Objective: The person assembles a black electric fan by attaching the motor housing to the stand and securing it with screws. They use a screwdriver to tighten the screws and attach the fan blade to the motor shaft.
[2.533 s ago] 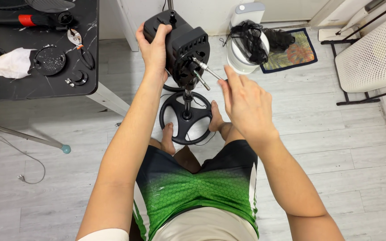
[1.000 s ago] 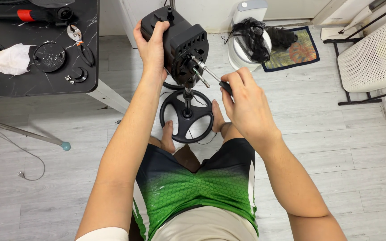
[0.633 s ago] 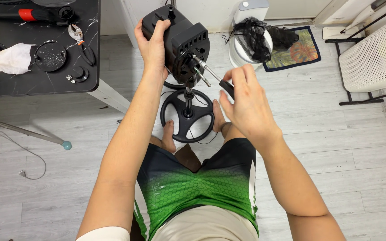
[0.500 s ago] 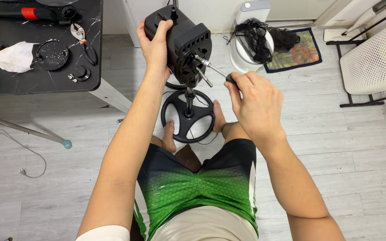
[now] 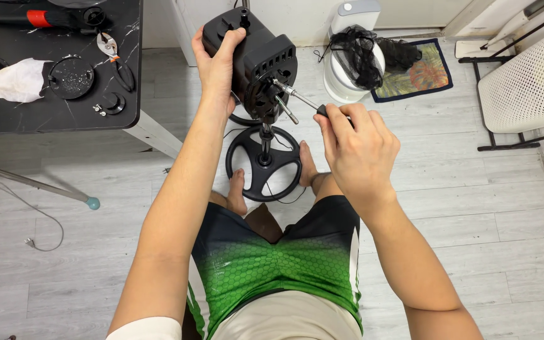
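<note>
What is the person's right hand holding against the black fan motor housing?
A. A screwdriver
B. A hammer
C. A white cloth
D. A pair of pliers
A. The right hand grips the dark handle of a screwdriver whose metal shaft runs to the front of the black motor housing, while the left hand steadies the housing.

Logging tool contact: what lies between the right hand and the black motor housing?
In the head view, the screwdriver's metal shaft spans from right hand to motor housing.
</note>
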